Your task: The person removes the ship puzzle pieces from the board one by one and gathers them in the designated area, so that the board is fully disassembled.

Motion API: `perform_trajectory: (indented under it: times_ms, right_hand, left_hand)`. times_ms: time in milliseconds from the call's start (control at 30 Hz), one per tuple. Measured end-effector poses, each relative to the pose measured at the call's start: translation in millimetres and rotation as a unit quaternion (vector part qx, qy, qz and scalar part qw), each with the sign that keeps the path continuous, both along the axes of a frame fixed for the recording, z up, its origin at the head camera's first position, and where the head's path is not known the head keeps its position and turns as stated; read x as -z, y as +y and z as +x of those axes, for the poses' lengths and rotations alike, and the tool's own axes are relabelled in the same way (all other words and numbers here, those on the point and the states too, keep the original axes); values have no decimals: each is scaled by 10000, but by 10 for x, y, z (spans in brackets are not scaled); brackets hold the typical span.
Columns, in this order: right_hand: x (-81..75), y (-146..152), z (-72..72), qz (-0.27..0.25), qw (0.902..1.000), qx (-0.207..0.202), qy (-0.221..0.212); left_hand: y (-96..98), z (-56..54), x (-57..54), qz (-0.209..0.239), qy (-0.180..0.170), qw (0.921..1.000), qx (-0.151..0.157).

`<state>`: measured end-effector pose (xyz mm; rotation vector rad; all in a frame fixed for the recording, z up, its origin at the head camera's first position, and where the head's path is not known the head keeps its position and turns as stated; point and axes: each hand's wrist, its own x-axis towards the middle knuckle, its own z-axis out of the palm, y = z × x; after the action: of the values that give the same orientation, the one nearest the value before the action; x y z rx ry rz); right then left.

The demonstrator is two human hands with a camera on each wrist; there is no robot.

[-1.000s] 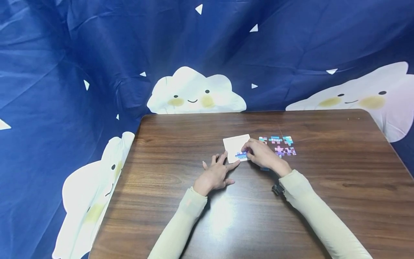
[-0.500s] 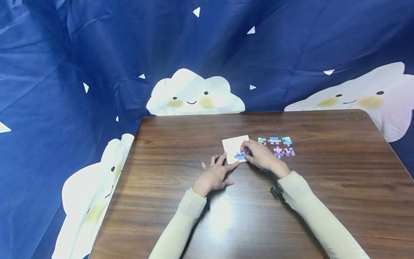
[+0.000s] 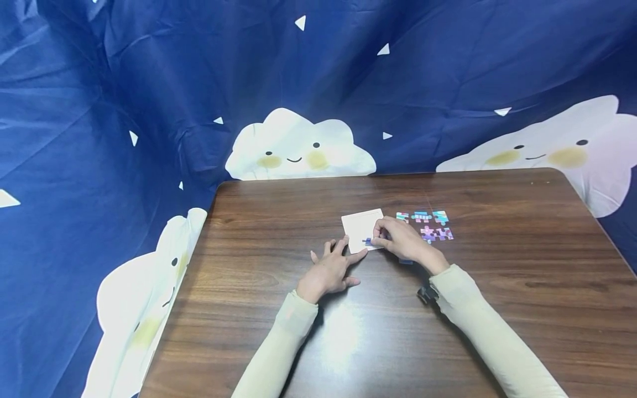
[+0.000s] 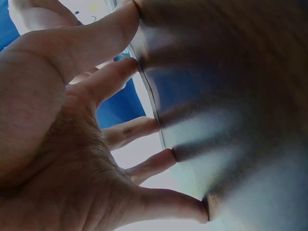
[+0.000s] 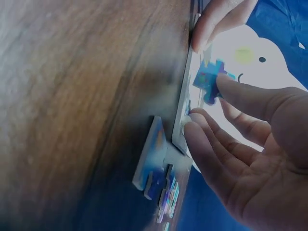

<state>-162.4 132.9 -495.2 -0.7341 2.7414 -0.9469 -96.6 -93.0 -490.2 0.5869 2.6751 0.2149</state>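
Note:
My right hand [image 3: 404, 242] pinches a blue and purple jigsaw piece [image 5: 210, 81] between thumb and fingers, tilted over the white puzzle tray [image 3: 355, 225]. Its other fingertips rest at the tray's near right part, seen in the right wrist view. My left hand [image 3: 329, 272] has its fingers spread, with fingertips down on the table and touching the tray's left and near edges. In the left wrist view, the fingers of the left hand [image 4: 96, 144] press down separately. Part of the tray's right side is hidden by my right hand.
Several loose jigsaw pieces [image 3: 428, 233] lie on the brown wooden table [image 3: 259, 276] right of the tray. One dark blue piece [image 3: 406, 261] lies partly under my right hand. A blue curtain [image 3: 278, 61] with white clouds hangs behind the table.
The blue patch visible on the tray beside my right fingertips looks smaller and darker, and the pinched piece's angle seems changed. My left hand stays in place. The head view has shifted slightly.

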Motion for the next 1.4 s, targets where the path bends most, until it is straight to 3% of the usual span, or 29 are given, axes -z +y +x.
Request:
perform_trajectory:
  times_ms: [300,767,1200,1400]
  right_hand:
    - [-15,119,-7,-472,9984,158,-265]
    - [-25,353,75,-735,9964,425,-28]
    - [-26,527,157,-782,9932,829,-249]
    - [-30,658,195,-860,9919,925,-158]
  left_hand:
    - [0,1,13,17,37,10000,29]
    - [-7,1,8,197,-41,9998,-24]
    - [-2,-3,17,260,-111,9996,-40]
    - [-2,5,14,258,-118,9996,-50]
